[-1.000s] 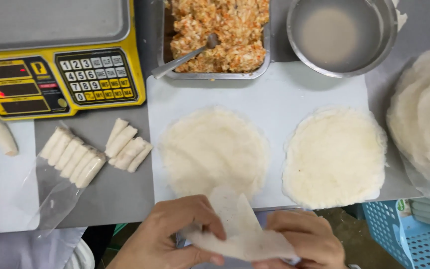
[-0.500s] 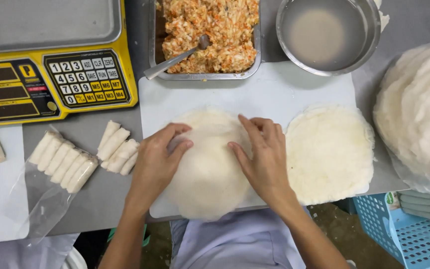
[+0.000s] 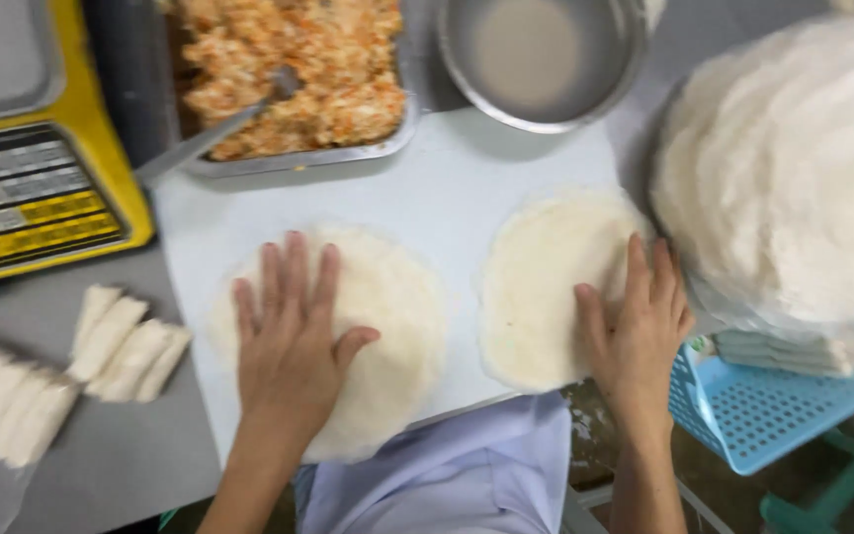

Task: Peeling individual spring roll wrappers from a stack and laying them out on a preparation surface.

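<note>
A grey tabletop [image 3: 130, 465] carried a white board [image 3: 447, 208]. At its right stood a tall stack of wrappers [image 3: 793, 178]; a filling tray [image 3: 298, 79] lay beyond. The left wrapper [image 3: 397, 307] lay under the left hand [image 3: 294, 336], flat and open-fingered. The right wrapper [image 3: 546, 287] lay beside it, the right hand [image 3: 640, 326] pressed flat on its edge, gripping nothing.

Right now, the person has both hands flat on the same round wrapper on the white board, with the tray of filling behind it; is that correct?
Not quite. The head view shows each hand on a different wrapper: the left hand lies flat on the left wrapper, and the right hand rests on the edge of the right wrapper. Both wrappers lie on the white board, with the tray of filling behind.
</note>
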